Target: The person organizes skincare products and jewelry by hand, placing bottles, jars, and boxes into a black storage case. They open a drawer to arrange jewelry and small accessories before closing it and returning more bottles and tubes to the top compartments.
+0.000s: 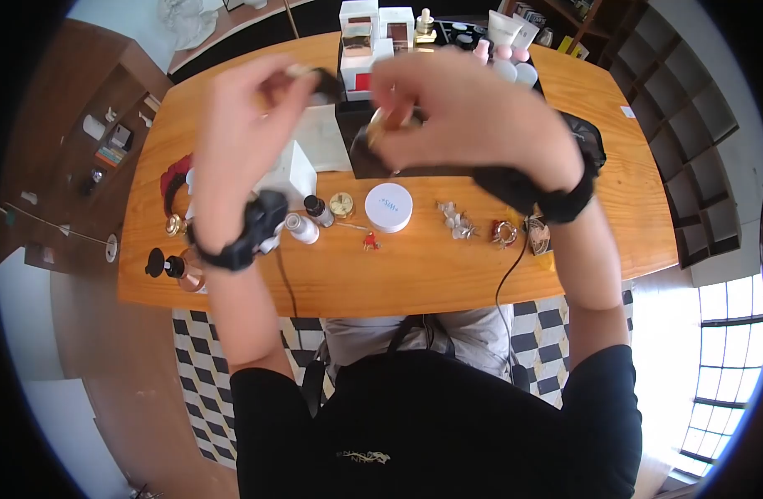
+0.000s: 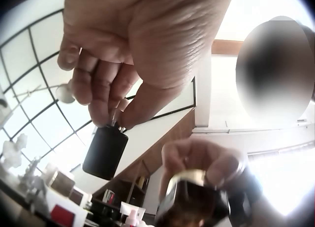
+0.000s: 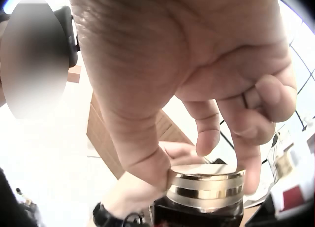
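My left hand is raised over the far left of the table. Its thumb and fingertips pinch a small dark rectangular bottle by the narrow neck, and the bottle hangs down from them. Opposite it, my right hand grips a dark glass bottle by its wide gold cap, with thumb and fingers on either side. The dark body of this bottle is cut off by the lower edge of the right wrist view. Both hands are blurred in the head view and stand apart.
Below the hands on the wooden table are a white round container, small bottles, a red figurine and jewellery. A copper pump bottle stands at the left edge. Boxed cosmetics stand at the back.
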The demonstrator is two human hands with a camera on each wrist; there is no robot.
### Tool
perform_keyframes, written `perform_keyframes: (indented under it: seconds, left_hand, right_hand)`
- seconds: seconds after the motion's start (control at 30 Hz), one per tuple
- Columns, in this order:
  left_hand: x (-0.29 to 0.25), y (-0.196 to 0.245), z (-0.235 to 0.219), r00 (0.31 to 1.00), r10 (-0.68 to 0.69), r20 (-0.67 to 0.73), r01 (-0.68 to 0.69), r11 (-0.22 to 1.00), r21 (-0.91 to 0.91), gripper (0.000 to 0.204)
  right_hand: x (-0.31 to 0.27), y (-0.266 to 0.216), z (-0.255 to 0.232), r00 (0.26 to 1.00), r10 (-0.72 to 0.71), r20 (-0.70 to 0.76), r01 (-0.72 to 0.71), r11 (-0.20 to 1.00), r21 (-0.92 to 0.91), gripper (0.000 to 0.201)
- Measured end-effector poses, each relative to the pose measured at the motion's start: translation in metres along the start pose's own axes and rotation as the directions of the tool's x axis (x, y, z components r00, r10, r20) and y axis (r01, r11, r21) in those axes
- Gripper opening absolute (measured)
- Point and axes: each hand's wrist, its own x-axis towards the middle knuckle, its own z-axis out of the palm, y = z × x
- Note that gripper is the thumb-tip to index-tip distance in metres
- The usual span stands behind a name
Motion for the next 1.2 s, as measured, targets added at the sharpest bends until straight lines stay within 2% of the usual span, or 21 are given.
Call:
perform_keyframes:
  seconds: [0.03, 0.07, 0.1, 0.13, 0.17, 0.2, 0.27, 0.33, 0.4, 0.47, 0.57, 0.73, 0.8, 0.87, 0.93, 1.0, 1.07, 1.13, 1.17, 1.2]
  left_hand:
    - [-0.02, 0.009, -0.017, 0.998, -0.037, -0.056, 0.038, 0.999, 0.023, 0.023]
    - [-0.038, 0.021, -0.035, 0.993, -0.115, -0.036, 0.118, 0.99, 0.08, 0.022]
    - [-0.058, 0.024, -0.047, 0.981, -0.191, -0.038, 0.194, 0.978, 0.082, 0.018]
    - [-0.079, 0.023, -0.054, 0.978, -0.201, -0.055, 0.207, 0.965, 0.162, 0.014]
    - [-0.102, 0.017, -0.056, 0.983, -0.173, -0.063, 0.182, 0.966, 0.184, 0.012]
    - [-0.126, 0.012, -0.06, 0.976, -0.213, -0.048, 0.218, 0.958, 0.186, 0.012]
    - [-0.166, 0.009, -0.056, 0.9, -0.43, -0.07, 0.435, 0.877, 0.204, 0.014]
    - [-0.195, -0.002, -0.047, 0.912, -0.402, -0.081, 0.41, 0.881, 0.236, 0.014]
    - [-0.215, -0.014, -0.034, 0.889, -0.449, -0.087, 0.457, 0.865, 0.209, 0.014]
    - [-0.226, -0.023, -0.024, 0.868, -0.488, -0.093, 0.497, 0.85, 0.175, 0.014]
    - [-0.227, -0.032, -0.012, 0.854, -0.519, -0.037, 0.511, 0.823, 0.25, 0.017]
    - [-0.222, -0.047, -0.001, 0.863, -0.506, 0.003, 0.48, 0.82, 0.311, 0.017]
    - [-0.22, -0.049, 0.003, 0.872, -0.49, 0.002, 0.462, 0.823, 0.33, 0.017]
    - [-0.217, -0.049, 0.004, 0.824, -0.567, 0.013, 0.532, 0.781, 0.327, 0.017]
    - [-0.222, -0.055, 0.009, 0.831, -0.557, 0.012, 0.525, 0.789, 0.319, 0.018]
    - [-0.224, -0.058, 0.013, 0.829, -0.559, 0.015, 0.527, 0.791, 0.31, 0.018]
    - [-0.225, -0.057, 0.017, 0.826, -0.564, 0.018, 0.537, 0.796, 0.279, 0.02]
    - [-0.224, -0.054, 0.017, 0.824, -0.567, 0.018, 0.545, 0.8, 0.252, 0.021]
    - [-0.223, -0.05, 0.015, 0.806, -0.591, 0.035, 0.564, 0.785, 0.258, 0.025]
    - [-0.223, -0.048, 0.014, 0.788, -0.614, 0.052, 0.582, 0.769, 0.264, 0.029]
  right_hand:
    - [-0.003, -0.008, 0.016, 0.998, -0.056, 0.021, 0.057, 0.995, -0.079, 0.028]
    - [-0.004, -0.014, 0.036, 0.994, -0.055, 0.09, 0.063, 0.994, -0.094, 0.025]
    - [-0.002, -0.02, 0.052, 0.975, -0.012, 0.221, 0.042, 0.99, -0.133, 0.023]
    - [0.0, -0.02, 0.072, 0.937, 0.039, 0.348, -0.03, 0.999, -0.03, 0.024]
    - [-0.001, -0.015, 0.097, 0.934, -0.014, 0.356, 0.05, 0.995, -0.092, 0.026]
    - [-0.002, -0.01, 0.121, 0.933, -0.028, 0.36, 0.06, 0.995, -0.077, 0.026]
    - [-0.006, 0.001, 0.162, 0.945, -0.107, 0.308, 0.14, 0.986, -0.087, 0.024]
    - [-0.004, 0.008, 0.187, 0.935, -0.074, 0.347, 0.12, 0.987, -0.111, 0.024]
    - [-0.005, 0.015, 0.205, 0.921, -0.034, 0.387, 0.097, 0.985, -0.145, 0.024]
    - [-0.007, 0.023, 0.216, 0.942, -0.06, 0.33, 0.119, 0.98, -0.161, 0.023]
    - [-0.01, 0.029, 0.218, 0.959, -0.037, 0.28, 0.099, 0.972, -0.211, 0.023]
    - [-0.017, 0.037, 0.221, 0.984, -0.028, 0.174, 0.085, 0.939, -0.332, 0.022]
    - [-0.021, 0.035, 0.207, 0.99, -0.021, 0.141, 0.071, 0.93, -0.36, 0.023]
    - [-0.021, 0.018, 0.16, 0.99, -0.022, 0.142, 0.069, 0.939, -0.336, 0.025]
    - [-0.012, 0.004, 0.099, 0.998, 0.0, 0.065, 0.03, 0.883, -0.469, 0.021]
    - [0.002, 0.019, 0.053, 0.996, -0.029, -0.085, -0.021, 0.847, -0.531, 0.016]
    - [0.021, 0.032, 0.015, 0.994, 0.01, -0.108, -0.076, 0.773, -0.63, 0.014]
    - [0.037, 0.05, -0.009, 0.999, -0.051, 0.005, 0.038, 0.654, -0.756, 0.018]
    - [0.042, 0.058, -0.014, 0.997, -0.031, 0.072, 0.074, 0.67, -0.739, 0.023]
    - [0.047, 0.067, -0.013, 0.997, -0.03, 0.068, 0.071, 0.666, -0.742, 0.023]
